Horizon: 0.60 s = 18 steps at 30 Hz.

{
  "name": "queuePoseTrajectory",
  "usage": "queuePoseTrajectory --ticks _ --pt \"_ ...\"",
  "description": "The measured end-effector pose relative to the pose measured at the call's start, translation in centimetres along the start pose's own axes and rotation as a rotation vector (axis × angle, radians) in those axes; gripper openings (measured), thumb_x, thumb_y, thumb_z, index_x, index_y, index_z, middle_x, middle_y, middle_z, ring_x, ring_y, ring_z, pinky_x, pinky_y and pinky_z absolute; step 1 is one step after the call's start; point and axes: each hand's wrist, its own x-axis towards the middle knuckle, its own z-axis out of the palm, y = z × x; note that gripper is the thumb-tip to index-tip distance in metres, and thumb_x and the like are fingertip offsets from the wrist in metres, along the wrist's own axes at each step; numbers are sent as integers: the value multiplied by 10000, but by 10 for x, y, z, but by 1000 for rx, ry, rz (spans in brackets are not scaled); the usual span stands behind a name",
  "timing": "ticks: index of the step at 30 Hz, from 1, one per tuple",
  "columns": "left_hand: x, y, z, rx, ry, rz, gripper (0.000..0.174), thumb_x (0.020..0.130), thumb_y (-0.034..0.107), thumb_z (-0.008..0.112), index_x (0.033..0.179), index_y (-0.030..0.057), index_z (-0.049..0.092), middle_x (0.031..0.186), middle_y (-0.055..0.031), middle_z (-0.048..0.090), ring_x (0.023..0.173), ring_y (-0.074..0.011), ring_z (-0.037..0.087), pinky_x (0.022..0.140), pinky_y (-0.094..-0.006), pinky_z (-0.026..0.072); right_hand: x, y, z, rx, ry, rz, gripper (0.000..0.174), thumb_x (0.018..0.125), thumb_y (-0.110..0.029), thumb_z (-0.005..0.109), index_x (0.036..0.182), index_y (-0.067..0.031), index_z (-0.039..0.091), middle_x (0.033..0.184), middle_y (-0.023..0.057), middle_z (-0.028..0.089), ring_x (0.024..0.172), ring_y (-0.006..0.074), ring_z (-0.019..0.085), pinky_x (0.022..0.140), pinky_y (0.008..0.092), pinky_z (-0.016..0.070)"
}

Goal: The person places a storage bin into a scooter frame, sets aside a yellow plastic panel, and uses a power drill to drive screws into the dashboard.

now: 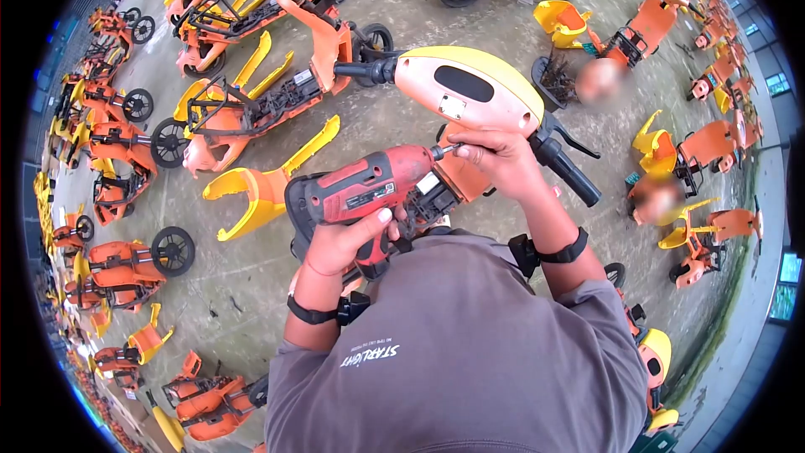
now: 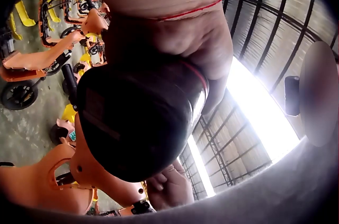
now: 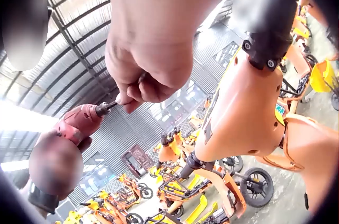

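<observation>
The left hand (image 1: 344, 239) grips the handle of a red and black power drill (image 1: 356, 186), which points towards the right hand (image 1: 506, 166). Thumb and fingers of the right hand pinch the end of the thin bit (image 1: 450, 148) in the drill's chuck. In the right wrist view the bit (image 3: 111, 106) runs from the drill (image 3: 79, 122) to the fingertips; whether a screw sits at its tip, I cannot tell. The drill's dark rear (image 2: 137, 123) hides most of the left hand's fingers in the left wrist view. Just beyond the hands is a scooter's orange and yellow handlebar cover (image 1: 470, 88).
A black handlebar grip (image 1: 574, 176) and brake lever (image 1: 577, 141) extend beside the right forearm. A loose yellow panel (image 1: 251, 197) lies on the concrete floor left of the drill. Partly stripped orange scooters (image 1: 122, 264) stand or lie all around.
</observation>
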Motion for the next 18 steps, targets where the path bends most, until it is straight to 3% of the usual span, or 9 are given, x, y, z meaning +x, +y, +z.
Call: queuePoseTrajectory --ticks 2,6,8,15,18 --pt "1 1 -2 23 -9 4 324 890 110 679 1181 4 586 951 -105 667 753 -155 653 658 -289 545 1 -3 -5 -161 -35 -137 215 903 -97 702 1111 -53 732 852 -4 671 775 69 603 697 251 510" --pt "2 4 -2 22 -4 -32 299 895 104 676 1165 6 592 947 -96 668 751 -146 655 618 -282 550 3 -6 -9 -309 -47 -207 223 887 -101 715 1105 -57 730 860 33 687 790 104 633 724 274 520" --pt "3 6 -2 20 1 -51 291 898 103 674 1160 6 594 942 -92 668 749 -144 656 608 -281 551 4 -7 -11 -396 -69 -246 214 859 -20 704 1070 -15 732 955 81 736 877 174 678 812 299 524" --pt "11 13 -13 192 -68 -34 274 885 86 697 1131 7 605 914 -71 677 739 -129 643 654 -281 539 10 -8 -17 -390 -192 -233 197 875 -5 679 1067 -1 723 942 83 737 882 170 678 820 304 523" --pt "14 17 -14 239 -81 -42 255 879 86 709 1106 8 620 914 -62 682 742 -117 638 665 -277 536 12 -5 -19 -378 -220 -144 183 894 -5 660 1067 11 717 945 76 730 894 147 669 823 299 520"
